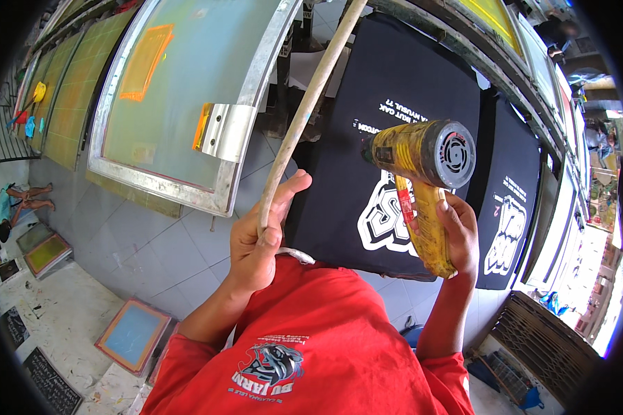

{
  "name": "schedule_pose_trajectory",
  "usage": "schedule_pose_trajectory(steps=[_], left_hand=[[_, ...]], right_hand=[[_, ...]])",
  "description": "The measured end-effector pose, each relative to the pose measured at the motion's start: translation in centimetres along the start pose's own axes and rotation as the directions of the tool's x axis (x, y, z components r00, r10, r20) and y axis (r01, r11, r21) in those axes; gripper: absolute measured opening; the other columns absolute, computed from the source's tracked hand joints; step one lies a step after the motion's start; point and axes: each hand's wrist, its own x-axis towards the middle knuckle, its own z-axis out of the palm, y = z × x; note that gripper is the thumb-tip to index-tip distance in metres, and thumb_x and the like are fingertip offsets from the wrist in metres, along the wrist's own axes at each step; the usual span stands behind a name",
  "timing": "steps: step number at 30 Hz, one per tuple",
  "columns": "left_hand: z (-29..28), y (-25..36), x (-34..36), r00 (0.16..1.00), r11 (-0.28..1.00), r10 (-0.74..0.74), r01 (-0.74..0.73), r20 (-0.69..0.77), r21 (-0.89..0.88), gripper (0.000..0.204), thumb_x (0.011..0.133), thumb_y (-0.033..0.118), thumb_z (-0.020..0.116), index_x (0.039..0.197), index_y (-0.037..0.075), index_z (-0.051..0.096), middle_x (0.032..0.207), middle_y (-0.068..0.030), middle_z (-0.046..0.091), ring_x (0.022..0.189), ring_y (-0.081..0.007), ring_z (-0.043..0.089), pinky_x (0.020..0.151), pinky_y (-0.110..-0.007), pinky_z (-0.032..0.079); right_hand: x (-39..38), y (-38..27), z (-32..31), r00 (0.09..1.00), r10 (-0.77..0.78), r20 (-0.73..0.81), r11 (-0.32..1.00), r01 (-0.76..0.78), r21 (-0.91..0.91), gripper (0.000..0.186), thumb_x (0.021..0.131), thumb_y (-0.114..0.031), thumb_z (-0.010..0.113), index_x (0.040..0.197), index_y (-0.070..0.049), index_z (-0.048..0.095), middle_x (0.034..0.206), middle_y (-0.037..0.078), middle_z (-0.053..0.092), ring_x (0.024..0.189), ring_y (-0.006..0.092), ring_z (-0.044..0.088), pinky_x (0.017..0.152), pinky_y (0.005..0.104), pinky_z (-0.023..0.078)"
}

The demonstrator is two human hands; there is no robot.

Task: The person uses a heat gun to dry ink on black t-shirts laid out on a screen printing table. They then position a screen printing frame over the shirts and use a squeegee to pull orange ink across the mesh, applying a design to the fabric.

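Here the right hand (458, 234) is wrapped firmly around the grip of a worn yellow plastic heat gun (422, 176), whose round grey nozzle sits just over a black printed cotton shirt (394, 90) lying flat. The left hand (259, 238) is clamped on a pale, smooth cable (304, 111). Beside it, a metal-framed green mesh screen (187, 83) lies tilted, with grey floor tiles (152, 242) open below.

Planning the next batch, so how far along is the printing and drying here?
Done: both black shirts already carry white prints. In hand: the right hand aims a yellow heat gun at the nearer print; the left hand grips a pale cord. Left: whether either print is dry cannot be told.
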Motion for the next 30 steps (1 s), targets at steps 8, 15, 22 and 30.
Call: schedule_pose_trajectory(steps=[8, 15, 22, 30], left_hand=[[-0.1, 0.2, -0.8, 1.0, 1.0, 0.009, -0.009, -0.003, -0.011, 0.045, 0.095, 0.043, 0.053, 0.064, 0.013, 0.038, 0.137, -0.026, 0.045, 0.138, -0.0386, 0.03, 0.114, -0.052, 0.017], [0.2, 0.5, -1.3, 1.0, 1.0, 0.011, -0.011, 0.004, -0.012, 0.044, 0.095, 0.041, 0.052, 0.064, 0.013, 0.038, 0.138, -0.0266, 0.044, 0.138, -0.0386, 0.03, 0.114, -0.052, 0.017], [0.4, 0.6, -1.6, 1.0, 1.0, 0.013, -0.013, 0.002, -0.012, 0.044, 0.095, 0.041, 0.052, 0.064, 0.013, 0.038, 0.138, -0.0267, 0.044, 0.138, -0.0386, 0.03, 0.114, -0.053, 0.017], [0.7, 0.7, -1.8, 1.0, 1.0, 0.012, -0.012, -0.002, -0.005, 0.044, 0.095, 0.041, 0.052, 0.064, 0.013, 0.038, 0.137, -0.0259, 0.045, 0.138, -0.0385, 0.03, 0.114, -0.053, 0.016]], right_hand=[[-0.1, -0.3, 0.3, 0.999, -0.036, -0.037, 0.996, 0.033, -0.078, 0.042, 0.093, -0.029, 0.058, 0.107, 0.01, 0.058, 0.084, 0.011, 0.063, 0.071, 0.0127, 0.063, 0.066, 0.0263, 0.053], [0.0, 0.0, 0.4, 0.998, -0.022, -0.051, 0.995, 0.016, -0.099, 0.04, 0.092, -0.027, 0.056, 0.106, 0.011, 0.058, 0.082, 0.011, 0.063, 0.069, 0.0131, 0.063, 0.065, 0.0268, 0.053], [0.0, 0.5, 0.5, 0.994, -0.078, -0.081, 0.993, 0.07, -0.097, 0.04, 0.092, -0.026, 0.055, 0.108, 0.011, 0.059, 0.082, 0.012, 0.064, 0.071, 0.0147, 0.064, 0.063, 0.0265, 0.053], [-0.3, 0.0, 0.0, 0.998, -0.051, -0.031, 0.987, 0.046, -0.153, 0.04, 0.093, -0.024, 0.054, 0.11, 0.012, 0.058, 0.083, 0.012, 0.064, 0.07, 0.0157, 0.065, 0.062, 0.0266, 0.052]])
